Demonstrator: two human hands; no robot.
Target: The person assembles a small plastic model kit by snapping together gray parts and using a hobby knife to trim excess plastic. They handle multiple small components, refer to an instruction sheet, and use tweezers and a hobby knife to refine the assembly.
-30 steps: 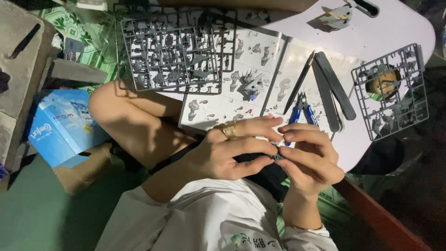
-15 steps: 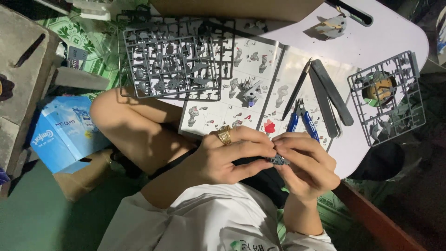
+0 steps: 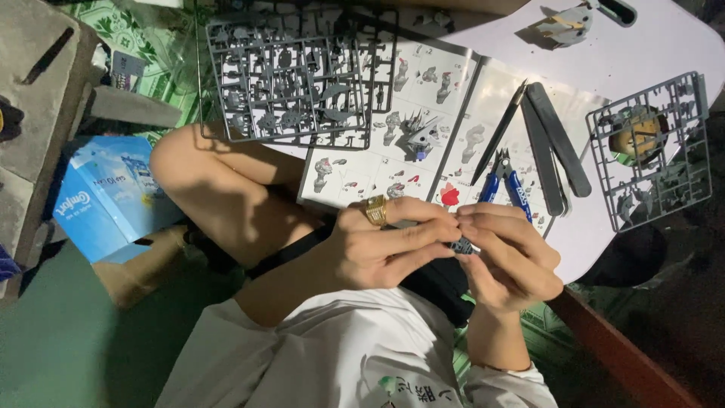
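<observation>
A small dark grey model part (image 3: 462,245) is pinched between the fingertips of both hands, just off the near edge of the bench (image 3: 642,45). The left hand (image 3: 381,245), with a gold ring (image 3: 375,210) on one finger, has a narrow grip closed on the part from the left; the right hand (image 3: 510,257) closes on it from the right, fingers curled over it, so most of the part is hidden. The hands touch at the fingertips and sit above the lap and the white shirt (image 3: 332,355).

Just beyond the knuckles lies the open instruction sheet (image 3: 423,113), its near edge tucked close under the hands. Blue-handled nippers (image 3: 504,181) rest on the sheet just above the right hand, with a slim dark hobby knife (image 3: 500,132) lying aslant beside them and two dark flat sticks (image 3: 555,143) to their right. A large grey parts sprue (image 3: 294,83) overlaps the sheet's far left corner and overhangs the bench edge above the bare knee (image 3: 219,189). A smaller grey sprue (image 3: 653,147) sits near the right edge of the bench, well apart from the hands.

The bench's near edge curves away to the right, leaving open room below the right wrist. A blue box (image 3: 106,196) lies on the floor to the left, beyond the knee.
</observation>
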